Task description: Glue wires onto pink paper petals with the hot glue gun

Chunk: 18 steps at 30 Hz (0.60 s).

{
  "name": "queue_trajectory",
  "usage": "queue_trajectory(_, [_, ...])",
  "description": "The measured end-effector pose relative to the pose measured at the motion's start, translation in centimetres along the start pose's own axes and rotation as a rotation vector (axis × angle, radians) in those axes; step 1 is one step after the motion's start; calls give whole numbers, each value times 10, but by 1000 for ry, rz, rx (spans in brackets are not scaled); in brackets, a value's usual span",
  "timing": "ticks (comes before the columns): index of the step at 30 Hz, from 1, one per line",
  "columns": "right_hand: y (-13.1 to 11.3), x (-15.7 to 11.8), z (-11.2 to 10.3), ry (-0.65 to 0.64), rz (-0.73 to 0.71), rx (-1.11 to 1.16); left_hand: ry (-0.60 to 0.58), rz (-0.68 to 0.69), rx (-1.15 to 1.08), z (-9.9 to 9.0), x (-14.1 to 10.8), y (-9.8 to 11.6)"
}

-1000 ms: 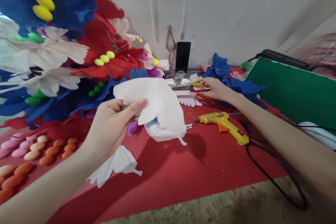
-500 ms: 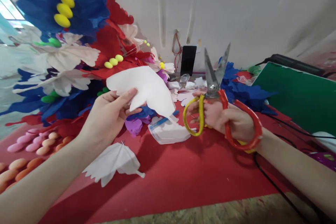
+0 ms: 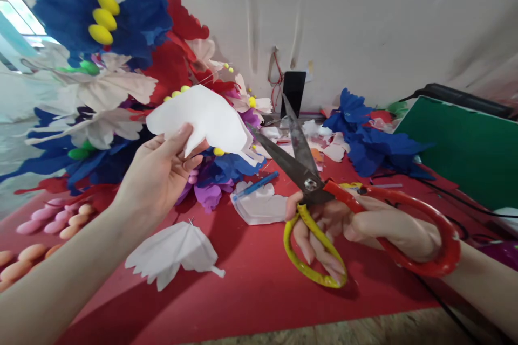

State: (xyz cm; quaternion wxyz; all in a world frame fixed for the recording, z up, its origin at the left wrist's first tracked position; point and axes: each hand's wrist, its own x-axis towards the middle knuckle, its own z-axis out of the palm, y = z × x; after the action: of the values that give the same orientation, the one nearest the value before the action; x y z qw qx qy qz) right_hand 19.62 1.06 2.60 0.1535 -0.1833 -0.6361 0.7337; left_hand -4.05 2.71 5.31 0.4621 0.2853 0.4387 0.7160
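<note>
Between thumb and fingers, my left hand [image 3: 157,172] pinches a white wing-shaped piece of fabric or paper [image 3: 206,116], raised above the table. My right hand [image 3: 340,221] grips a pair of scissors [image 3: 311,184] with one red and one yellow handle loop. The blades are spread apart and point up and left, their tips a little right of the white piece. Below my left hand, a pleated white cutout [image 3: 174,253] lies on the red tabletop [image 3: 251,285]. A white scalloped template [image 3: 263,207] lies farther back with a blue pen [image 3: 257,186] across it.
Fabric butterflies in blue [image 3: 141,16], red and cream crowd the left. Pink and orange oval beads [image 3: 32,253] lie at the left edge. A dark phone [image 3: 293,91] leans at the back wall. Blue fabric pieces [image 3: 368,135] and a green board [image 3: 457,151] stand right.
The scissors have come lower and nearer, and their blades have swung from pointing up to pointing up-left toward the white piece. My left hand has shifted slightly left and up with it.
</note>
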Motion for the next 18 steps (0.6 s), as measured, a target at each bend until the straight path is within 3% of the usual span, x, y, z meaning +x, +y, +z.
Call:
queue_trajectory(9, [5, 3, 0, 6, 33, 57, -89, 18, 99, 0, -5, -8])
queue_trajectory(18, [0, 4, 4, 6, 44, 19, -27, 108, 60, -5, 6, 0])
